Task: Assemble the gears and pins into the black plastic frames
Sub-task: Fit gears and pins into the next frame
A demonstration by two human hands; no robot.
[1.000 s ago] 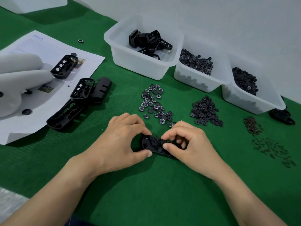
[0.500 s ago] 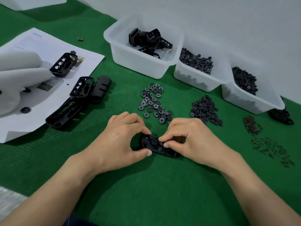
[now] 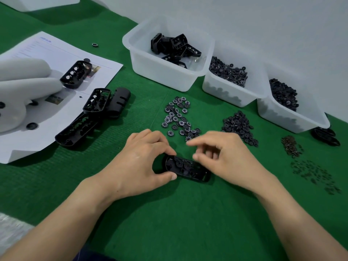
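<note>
A black plastic frame (image 3: 185,167) lies on the green mat in front of me, with gears seated in its pockets. My left hand (image 3: 143,159) grips its left end between thumb and fingers. My right hand (image 3: 226,157) hovers just above the frame's right end, blurred, its fingers loosely curled and holding nothing that I can see. Beyond the hands lies a scatter of white-marked gears (image 3: 178,117), a heap of black gears (image 3: 239,127) and two patches of small pins (image 3: 291,146) (image 3: 314,174).
Three clear bins stand at the back: frames (image 3: 167,65), gears (image 3: 231,81), more gears (image 3: 290,108). Several black frames (image 3: 90,112) lie at the left on and beside a paper sheet (image 3: 62,102). A white rounded object (image 3: 20,91) sits on the paper. Dark parts (image 3: 326,136) lie at the far right.
My right hand has let go of the frame's right end and lifted, its forefinger stretching out toward the white-marked gears. The left hand keeps its grip.
</note>
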